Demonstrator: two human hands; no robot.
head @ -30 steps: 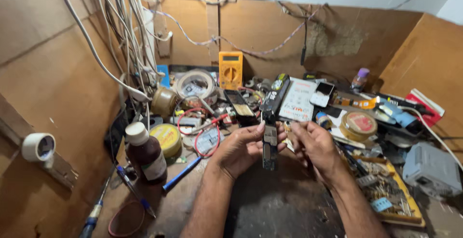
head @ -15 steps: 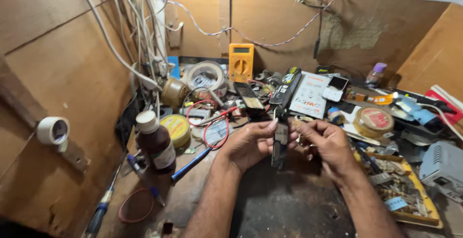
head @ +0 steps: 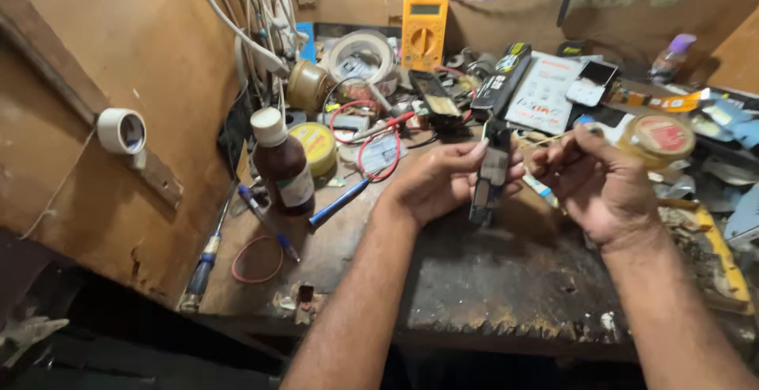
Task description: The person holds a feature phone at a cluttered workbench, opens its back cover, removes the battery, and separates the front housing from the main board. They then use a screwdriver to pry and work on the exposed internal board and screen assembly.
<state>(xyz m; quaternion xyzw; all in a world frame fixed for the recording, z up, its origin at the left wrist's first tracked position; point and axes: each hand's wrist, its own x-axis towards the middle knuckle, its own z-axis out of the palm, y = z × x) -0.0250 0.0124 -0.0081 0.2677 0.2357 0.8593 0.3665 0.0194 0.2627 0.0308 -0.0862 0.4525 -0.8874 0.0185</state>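
- The left hand [head: 443, 180] grips a narrow dark circuit board [head: 490, 177] — fingers curled round its left edge, thumb side toward the person.
- The board stands nearly upright between the two hands, long axis running from near the bench up and away from the person, top end tipped slightly back toward the clutter.
- The right hand [head: 597, 180] sits just right of the board, fingers closed in a pinch on a thin pale stick [head: 545, 140] whose free end points left toward the board's top.
- Left of the left hand, well apart, stands a brown bottle [head: 283, 165] with a white cap and a pale label band.
- Beyond that bottle lies a round yellow tin [head: 315, 143], flat, label up.
- Past the left hand's fingertips, a red wire loop [head: 378, 149] and a blue-handled tool [head: 340, 202] lie on the bench.
- Far beyond both hands a yellow multimeter [head: 424, 30] leans against the back wall.
- Beyond the right hand — a white printed card [head: 545, 94], rectangular, and to its right a round tape roll [head: 658, 139] with a red-brown face.
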